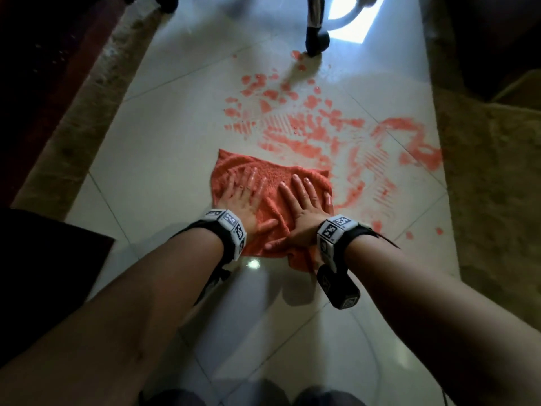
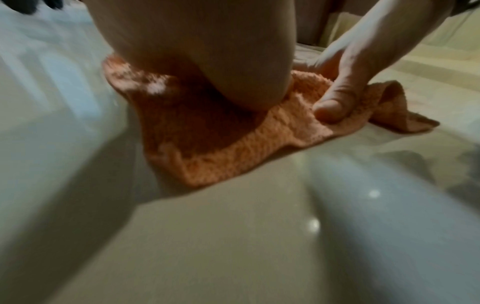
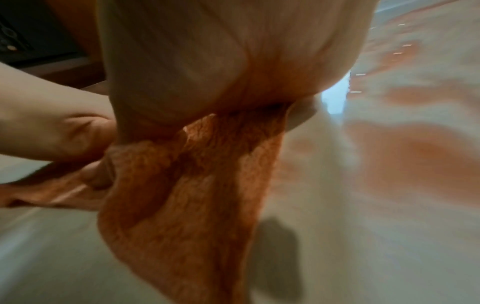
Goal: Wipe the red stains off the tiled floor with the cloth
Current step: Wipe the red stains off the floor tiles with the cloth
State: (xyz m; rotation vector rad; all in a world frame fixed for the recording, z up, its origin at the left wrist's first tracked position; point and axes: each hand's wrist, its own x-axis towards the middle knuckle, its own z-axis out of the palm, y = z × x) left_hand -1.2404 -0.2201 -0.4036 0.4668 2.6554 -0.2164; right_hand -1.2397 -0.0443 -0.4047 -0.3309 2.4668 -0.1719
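Both hands press flat, fingers straight, on the cloth [image 1: 272, 183]: left hand [image 1: 243, 197] beside right hand [image 1: 301, 206]; the stains [image 1: 316, 133] lie just beyond the fingertips and to the right; a soaked cloth could smear red onto clean floor [image 1: 164, 159]; loose corners could bunch underneath.

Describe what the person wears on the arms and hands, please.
Both forearms are bare, without sleeves. Each wrist carries a black strap with white blocks printed with black square codes: left wrist band, right wrist band. A small black camera unit hangs under the right wrist.
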